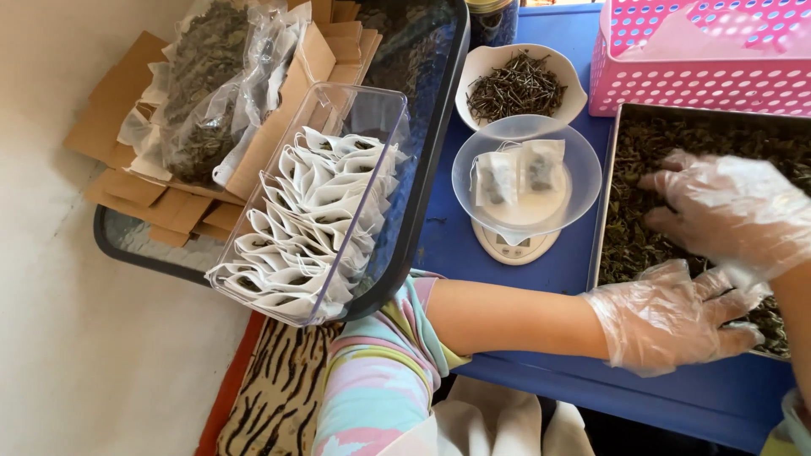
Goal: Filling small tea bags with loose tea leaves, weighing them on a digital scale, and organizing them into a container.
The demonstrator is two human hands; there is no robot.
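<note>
Over the metal tray (610,160), gloved left hand (676,312) and right hand (731,211) touch crumbly dried leaves (642,245).

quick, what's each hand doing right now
Left hand: gloved, fingers curled into the dried leaves in the metal tray; grip cannot be told.
Right hand: gloved, open, resting on the leaves.

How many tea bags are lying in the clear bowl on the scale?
2: one tea bag on the bowl's left side, another tea bag beside it on the right. None seem hidden.

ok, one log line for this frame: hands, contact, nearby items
left hand: gloved, on dried leaves | right hand: gloved, in metal tray | scale: bowl, two sachets
</note>
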